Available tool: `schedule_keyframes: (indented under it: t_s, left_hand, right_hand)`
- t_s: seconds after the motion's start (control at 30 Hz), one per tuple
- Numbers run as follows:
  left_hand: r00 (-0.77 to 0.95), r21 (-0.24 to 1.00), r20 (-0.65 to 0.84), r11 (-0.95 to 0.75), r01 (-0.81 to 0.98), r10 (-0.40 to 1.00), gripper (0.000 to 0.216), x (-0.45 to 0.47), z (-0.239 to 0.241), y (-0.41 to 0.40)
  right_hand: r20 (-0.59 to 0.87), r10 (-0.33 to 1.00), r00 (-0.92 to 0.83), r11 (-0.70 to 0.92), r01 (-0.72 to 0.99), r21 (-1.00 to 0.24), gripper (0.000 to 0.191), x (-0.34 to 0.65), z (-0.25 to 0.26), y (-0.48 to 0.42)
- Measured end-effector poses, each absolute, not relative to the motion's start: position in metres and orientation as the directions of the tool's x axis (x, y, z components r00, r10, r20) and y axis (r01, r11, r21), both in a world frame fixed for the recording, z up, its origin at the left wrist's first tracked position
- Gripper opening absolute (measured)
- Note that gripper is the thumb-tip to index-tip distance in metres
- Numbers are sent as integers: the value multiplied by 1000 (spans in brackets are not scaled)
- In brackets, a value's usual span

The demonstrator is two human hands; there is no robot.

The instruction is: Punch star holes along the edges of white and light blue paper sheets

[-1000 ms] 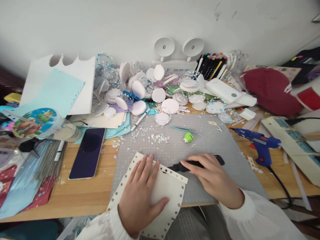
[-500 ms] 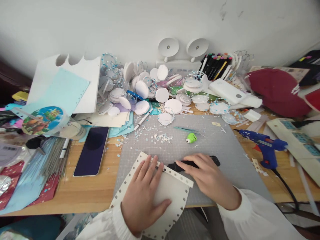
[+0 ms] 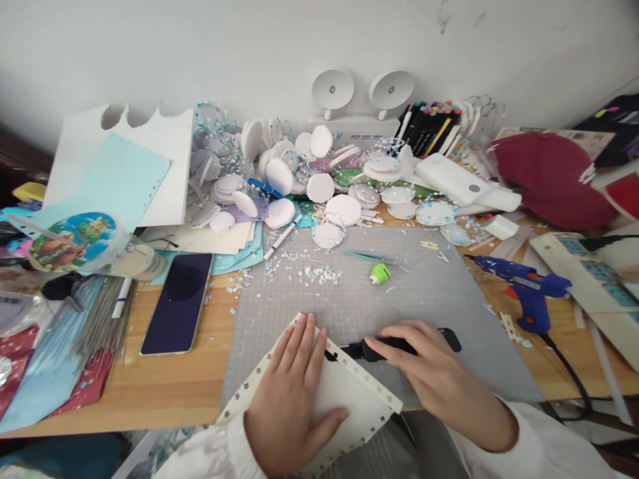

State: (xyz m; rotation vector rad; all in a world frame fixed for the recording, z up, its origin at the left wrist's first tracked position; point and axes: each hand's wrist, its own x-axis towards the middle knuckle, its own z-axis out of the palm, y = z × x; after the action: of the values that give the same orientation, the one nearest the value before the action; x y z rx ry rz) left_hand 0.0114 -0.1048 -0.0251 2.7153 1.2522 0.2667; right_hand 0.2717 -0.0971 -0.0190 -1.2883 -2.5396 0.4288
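My left hand (image 3: pixel 290 392) lies flat with fingers stretched on a cream sheet of paper (image 3: pixel 348 394). Small flower-shaped holes run along the sheet's edges, and its far right edge is folded over in a strip. A black utility knife (image 3: pixel 370 350) is in my right hand (image 3: pixel 435 372), with its blade tucked at the fold, the tip partly hidden by the paper. Under the sheet is a grey cutting mat (image 3: pixel 429 293); the sheet's near part hangs past the table edge. Tiny punched paper bits (image 3: pixel 319 274) lie beyond my left fingers.
Tweezers (image 3: pixel 368 257) and a small green punch (image 3: pixel 379 273) lie on the mat. To the right are a blue glue gun (image 3: pixel 532 283) and a power strip (image 3: pixel 582 279). A phone (image 3: pixel 177 303) lies left; white foam discs (image 3: pixel 344 209) are heaped behind.
The sheet has turned clockwise, its right corner swinging nearer to me. My right hand and the knife have shifted right and slightly nearer. My left hand stays flat on the sheet.
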Motion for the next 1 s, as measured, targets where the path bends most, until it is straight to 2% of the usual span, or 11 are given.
schedule_keyframes:
  t_s: [0.3,0.67,0.8,1.0]
  left_hand:
    - [637,196,61,-635,747,769,88,12,-22,-105]
    - [636,181,97,-642,745,765,87,12,-24,-106]
    - [557,180,131,-572,800,820,91,13,-28,-108]
    - [534,195,94,-542,817,840,91,14,-32,-107]
  right_hand:
    - [211,808,-550,589,734,-339,49,250,-20,-76]
    - [216,816,-537,577,728,-371,51,235,-19,-62]
    - [207,804,-558,591,706,-390,50,242,-20,-61]
    - [196,829,-524,559,756,-342,51,241,-20,-66]
